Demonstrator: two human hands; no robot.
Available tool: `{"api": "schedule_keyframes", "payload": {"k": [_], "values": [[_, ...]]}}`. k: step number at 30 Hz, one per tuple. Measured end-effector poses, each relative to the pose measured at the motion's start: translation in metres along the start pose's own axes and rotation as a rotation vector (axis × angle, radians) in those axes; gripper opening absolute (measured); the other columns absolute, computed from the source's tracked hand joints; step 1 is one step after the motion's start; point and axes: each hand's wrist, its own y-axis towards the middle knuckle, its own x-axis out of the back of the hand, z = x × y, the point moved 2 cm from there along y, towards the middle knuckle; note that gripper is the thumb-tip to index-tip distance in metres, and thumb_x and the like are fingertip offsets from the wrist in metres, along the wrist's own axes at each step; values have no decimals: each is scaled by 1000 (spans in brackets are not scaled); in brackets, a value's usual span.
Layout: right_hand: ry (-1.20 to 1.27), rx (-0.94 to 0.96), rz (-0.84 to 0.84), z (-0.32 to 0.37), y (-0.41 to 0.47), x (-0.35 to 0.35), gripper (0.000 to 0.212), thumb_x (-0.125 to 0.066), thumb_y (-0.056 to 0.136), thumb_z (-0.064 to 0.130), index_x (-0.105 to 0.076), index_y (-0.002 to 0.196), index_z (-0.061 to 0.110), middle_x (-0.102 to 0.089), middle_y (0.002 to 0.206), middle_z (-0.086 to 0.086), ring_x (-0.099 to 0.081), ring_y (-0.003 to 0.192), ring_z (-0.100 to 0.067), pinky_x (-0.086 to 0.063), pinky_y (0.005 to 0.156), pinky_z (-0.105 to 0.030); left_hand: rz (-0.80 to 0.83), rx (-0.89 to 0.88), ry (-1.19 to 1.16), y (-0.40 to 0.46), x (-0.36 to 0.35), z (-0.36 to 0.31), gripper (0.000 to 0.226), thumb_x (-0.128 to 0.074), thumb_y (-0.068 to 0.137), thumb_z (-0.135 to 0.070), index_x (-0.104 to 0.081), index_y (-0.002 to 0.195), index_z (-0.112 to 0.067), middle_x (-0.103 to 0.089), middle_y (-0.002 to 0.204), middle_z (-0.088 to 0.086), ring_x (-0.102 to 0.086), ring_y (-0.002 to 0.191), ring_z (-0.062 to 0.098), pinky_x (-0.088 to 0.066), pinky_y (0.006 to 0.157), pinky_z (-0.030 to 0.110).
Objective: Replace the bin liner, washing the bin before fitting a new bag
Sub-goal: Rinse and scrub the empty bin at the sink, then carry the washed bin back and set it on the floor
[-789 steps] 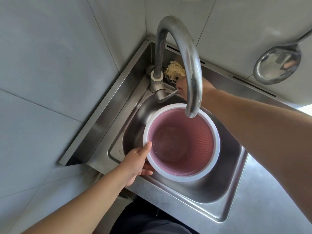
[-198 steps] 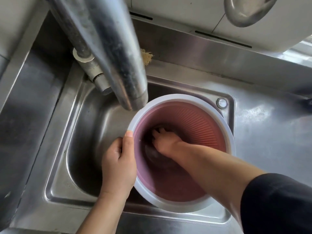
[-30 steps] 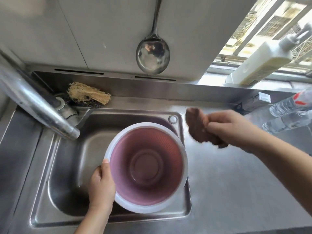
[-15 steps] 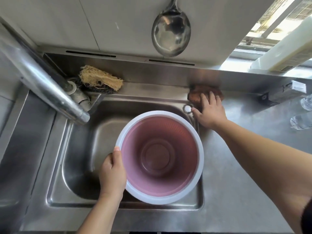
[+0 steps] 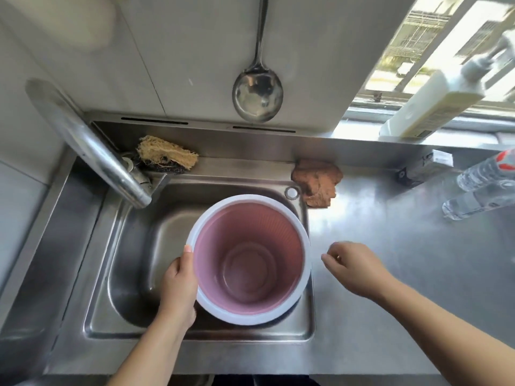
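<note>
Pink bin (image 5: pixel 248 263), white-rimmed, upright in the steel sink (image 5: pixel 131 263), held at its near-left rim by the left hand (image 5: pixel 178 288), thumb hooked over the edge. Right hand (image 5: pixel 354 268) held above the counter (image 5: pixel 404 260) just right of the bin, fingers loosely curled, nothing grasped. Brown cloth (image 5: pixel 317 181) lying crumpled by the sink's far-right corner. Loofah scrubber (image 5: pixel 165 153) beside the tap (image 5: pixel 92 146). Ladle (image 5: pixel 257 96) hung on the wall.
</note>
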Motion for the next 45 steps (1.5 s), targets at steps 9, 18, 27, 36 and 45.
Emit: {"api": "schedule_keyframes", "payload": {"k": [9, 18, 27, 36, 45], "values": [[-112, -105, 718, -80, -177, -91, 38, -44, 80, 44, -54, 70, 9, -63, 73, -13, -53, 64, -23, -42, 56, -27, -34, -128, 189, -38, 3, -20, 39, -67, 76, -57, -63, 86, -20, -67, 85, -3, -61, 77, 14, -46, 63, 31], [138, -328, 561, -104, -194, -158, 22, -45, 88, 38, -46, 71, 24, -56, 79, 6, -54, 82, -21, -36, 58, -24, -68, -243, 341, -53, 30, -27, 39, -62, 69, -55, -59, 78, -17, -59, 71, 2, -53, 64, 20, -42, 57, 34], [366, -515, 387, -60, -233, -177, 19, -50, 87, 37, -53, 73, 23, -59, 76, 8, -55, 73, -14, -41, 61, -28, 16, -320, 188, -62, 34, -72, 28, -65, 83, -38, -50, 74, -16, -47, 69, -7, -41, 58, 11, -32, 56, 25], [497, -665, 338, -38, -284, -197, 18, -50, 87, 36, -55, 77, 22, -65, 86, 3, -59, 82, -19, -44, 70, -30, 238, -407, 161, -114, 5, -115, 18, -64, 81, -39, -58, 76, -23, -50, 67, 1, -42, 36, 10, -31, 38, 16], [586, -718, 263, -51, -330, -210, 17, -48, 88, 36, -54, 81, 22, -61, 84, 4, -57, 83, -20, -42, 69, -30, 502, -567, 130, -220, -33, -125, 15, -64, 84, -40, -60, 71, -33, -53, 61, -5, -49, 40, 10, -40, 39, 19]]}}
